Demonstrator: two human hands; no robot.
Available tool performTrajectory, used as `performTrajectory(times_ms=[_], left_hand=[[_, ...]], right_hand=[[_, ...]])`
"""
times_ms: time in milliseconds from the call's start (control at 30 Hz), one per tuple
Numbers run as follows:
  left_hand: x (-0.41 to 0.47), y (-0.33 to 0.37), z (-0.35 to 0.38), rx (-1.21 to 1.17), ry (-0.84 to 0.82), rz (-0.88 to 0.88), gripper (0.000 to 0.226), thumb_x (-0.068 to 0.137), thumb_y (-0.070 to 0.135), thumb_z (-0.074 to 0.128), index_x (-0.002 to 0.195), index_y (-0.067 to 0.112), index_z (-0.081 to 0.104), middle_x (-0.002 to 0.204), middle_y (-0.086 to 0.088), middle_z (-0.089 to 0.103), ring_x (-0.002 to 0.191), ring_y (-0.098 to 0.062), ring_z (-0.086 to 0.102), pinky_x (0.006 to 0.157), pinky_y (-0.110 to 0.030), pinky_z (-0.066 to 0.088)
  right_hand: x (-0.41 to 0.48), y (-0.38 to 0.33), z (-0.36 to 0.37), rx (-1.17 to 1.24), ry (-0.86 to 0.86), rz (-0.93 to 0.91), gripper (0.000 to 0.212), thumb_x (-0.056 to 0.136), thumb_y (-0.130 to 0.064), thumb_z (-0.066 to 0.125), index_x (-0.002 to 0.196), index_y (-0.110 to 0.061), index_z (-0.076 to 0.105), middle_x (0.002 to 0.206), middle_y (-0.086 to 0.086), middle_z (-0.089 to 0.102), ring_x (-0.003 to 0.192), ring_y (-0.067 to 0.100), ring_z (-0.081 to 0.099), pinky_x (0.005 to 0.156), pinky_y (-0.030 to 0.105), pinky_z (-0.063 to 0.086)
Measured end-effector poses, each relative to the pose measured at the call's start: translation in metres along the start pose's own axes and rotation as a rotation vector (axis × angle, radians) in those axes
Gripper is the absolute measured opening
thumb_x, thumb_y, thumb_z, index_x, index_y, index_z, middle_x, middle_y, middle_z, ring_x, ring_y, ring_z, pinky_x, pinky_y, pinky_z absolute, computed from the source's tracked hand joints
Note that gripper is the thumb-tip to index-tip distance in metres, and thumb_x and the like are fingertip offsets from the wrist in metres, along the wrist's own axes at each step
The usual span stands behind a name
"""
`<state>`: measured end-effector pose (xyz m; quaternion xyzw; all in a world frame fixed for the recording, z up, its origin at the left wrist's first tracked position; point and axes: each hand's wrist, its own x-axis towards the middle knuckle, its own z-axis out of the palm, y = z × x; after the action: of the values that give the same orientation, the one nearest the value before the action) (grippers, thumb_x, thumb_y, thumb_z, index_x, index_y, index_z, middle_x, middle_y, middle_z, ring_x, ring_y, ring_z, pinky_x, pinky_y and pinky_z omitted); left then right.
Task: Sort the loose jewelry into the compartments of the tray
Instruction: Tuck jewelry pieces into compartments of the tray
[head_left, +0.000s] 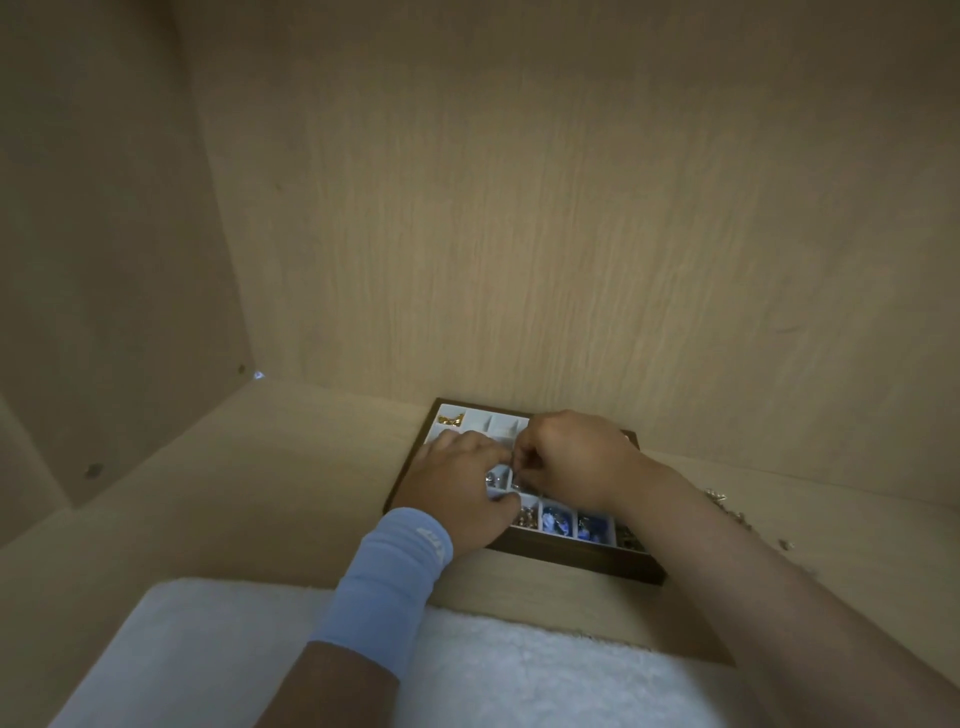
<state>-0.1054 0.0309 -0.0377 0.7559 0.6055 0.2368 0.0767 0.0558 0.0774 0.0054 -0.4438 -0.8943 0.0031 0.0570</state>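
Note:
A dark wooden tray (582, 564) with white compartments lies on a wooden shelf against the back panel. Gold pieces (451, 419) fill its far left compartment. Blue stones (556, 519) lie in two front compartments, and small gold bits (525, 515) sit left of them. My left hand (460, 488) rests over the tray's left side. My right hand (571, 457) is above the tray's middle. The fingertips of both hands meet over a middle compartment and pinch something tiny that I cannot make out.
Loose small jewelry (727, 506) is scattered on the shelf to the right of the tray, partly behind my right forearm. A white fluffy cloth (519, 670) covers the near edge. Wooden panels close the back and left side.

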Motion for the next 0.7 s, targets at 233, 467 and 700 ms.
performTrajectory(times_ms=[233,467,700], left_hand=[[-0.003,0.002,-0.002,-0.028,0.01,-0.015,0.048,0.084,0.041,0.057,0.131,0.04,0.049,0.137,0.015,0.048,0.13,-0.012,0.033,0.112,-0.031,0.025],[-0.003,0.006,0.0,-0.059,0.087,-0.024,0.038,0.087,0.036,0.056,0.125,0.035,0.056,0.132,0.013,0.052,0.13,-0.012,0.036,0.11,-0.032,0.032],[0.008,0.061,0.014,-0.09,0.05,0.087,0.033,0.093,0.032,0.054,0.125,0.035,0.055,0.127,0.013,0.054,0.12,-0.01,0.044,0.103,-0.029,0.039]], right_hand=[[-0.001,0.005,0.005,0.067,0.074,0.05,0.01,0.083,-0.034,0.074,0.088,-0.03,0.067,0.086,-0.013,0.064,0.079,0.007,0.059,0.064,0.023,0.043],[-0.029,0.036,-0.013,0.342,0.107,0.203,0.004,0.09,-0.034,0.069,0.091,-0.03,0.07,0.091,-0.014,0.069,0.087,0.005,0.063,0.082,0.033,0.053],[-0.091,0.1,-0.037,0.355,0.155,0.322,0.013,0.093,-0.022,0.067,0.088,-0.033,0.07,0.088,-0.019,0.064,0.072,-0.015,0.055,0.067,0.009,0.036]])
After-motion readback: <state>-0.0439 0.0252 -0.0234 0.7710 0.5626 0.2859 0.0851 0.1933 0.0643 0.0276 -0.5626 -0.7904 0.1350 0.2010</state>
